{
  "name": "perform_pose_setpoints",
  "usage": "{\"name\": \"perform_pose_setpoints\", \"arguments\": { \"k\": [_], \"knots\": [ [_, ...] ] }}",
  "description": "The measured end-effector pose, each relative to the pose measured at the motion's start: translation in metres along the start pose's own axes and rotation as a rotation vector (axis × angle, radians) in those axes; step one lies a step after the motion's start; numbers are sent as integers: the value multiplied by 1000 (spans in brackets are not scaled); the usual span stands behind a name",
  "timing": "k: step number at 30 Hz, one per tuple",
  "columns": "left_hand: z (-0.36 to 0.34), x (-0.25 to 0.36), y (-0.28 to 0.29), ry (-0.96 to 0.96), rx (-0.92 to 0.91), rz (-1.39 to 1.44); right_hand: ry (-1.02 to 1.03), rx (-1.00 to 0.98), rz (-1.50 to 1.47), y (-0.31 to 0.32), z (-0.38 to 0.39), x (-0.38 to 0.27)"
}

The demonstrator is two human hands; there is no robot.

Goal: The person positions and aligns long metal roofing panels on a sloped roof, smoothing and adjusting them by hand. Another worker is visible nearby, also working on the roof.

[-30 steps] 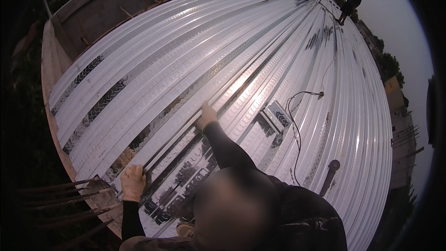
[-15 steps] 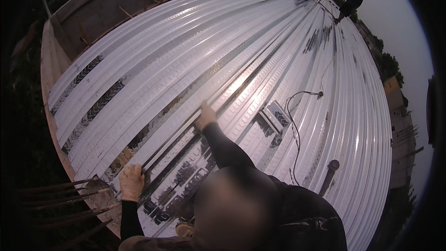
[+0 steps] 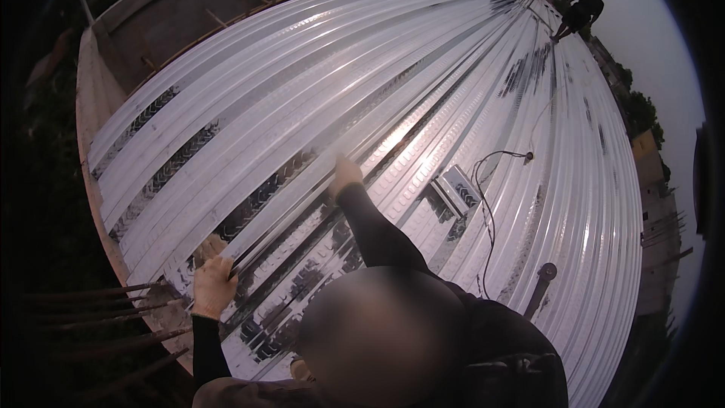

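Long, shiny ribbed metal decking sheets [image 3: 249, 140] spread out in front of me. At the lower left, my left hand [image 3: 215, 285], in a pale glove, is closed round the end of one decking sheet [image 3: 291, 211]. Farther along the same sheet, my right hand [image 3: 347, 175] has its fingers bent over the raised edge; its fingertips are partly hidden and slightly blurred. Left of this sheet runs a dark embossed strip [image 3: 260, 204]. Below my hands, more decking has dark wet-looking patches [image 3: 302, 283].
A small metal box [image 3: 457, 190] with a dark cable [image 3: 492, 234] sits on the decking to the right, near a dark bar-like tool [image 3: 540, 291]. Rusty bars [image 3: 98, 321] stick out past the concrete edge at lower left. Two people [image 3: 581, 11] are at the far end.
The sheet between my hands has shifted, and more of the dark strip on its left shows. Both hands keep their places on it. The whole view has moved slightly.
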State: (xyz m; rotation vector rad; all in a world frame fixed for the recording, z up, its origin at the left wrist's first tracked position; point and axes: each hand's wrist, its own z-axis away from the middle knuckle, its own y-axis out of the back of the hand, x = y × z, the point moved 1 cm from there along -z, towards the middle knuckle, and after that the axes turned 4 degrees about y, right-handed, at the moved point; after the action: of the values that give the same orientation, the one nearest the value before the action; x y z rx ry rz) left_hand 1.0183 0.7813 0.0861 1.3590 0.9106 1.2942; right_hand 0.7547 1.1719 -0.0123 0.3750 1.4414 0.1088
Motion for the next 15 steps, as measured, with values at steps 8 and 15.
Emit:
{"name": "perform_pose_setpoints", "arguments": {
  "k": [8, 15],
  "knots": [
    [6, 9, 37, 2, 43, -5, -84, -81, 171, 27, 14, -55],
    [0, 14, 22, 14, 59, -26, 243, -127, 875, 26, 12, -48]
  ]
}}
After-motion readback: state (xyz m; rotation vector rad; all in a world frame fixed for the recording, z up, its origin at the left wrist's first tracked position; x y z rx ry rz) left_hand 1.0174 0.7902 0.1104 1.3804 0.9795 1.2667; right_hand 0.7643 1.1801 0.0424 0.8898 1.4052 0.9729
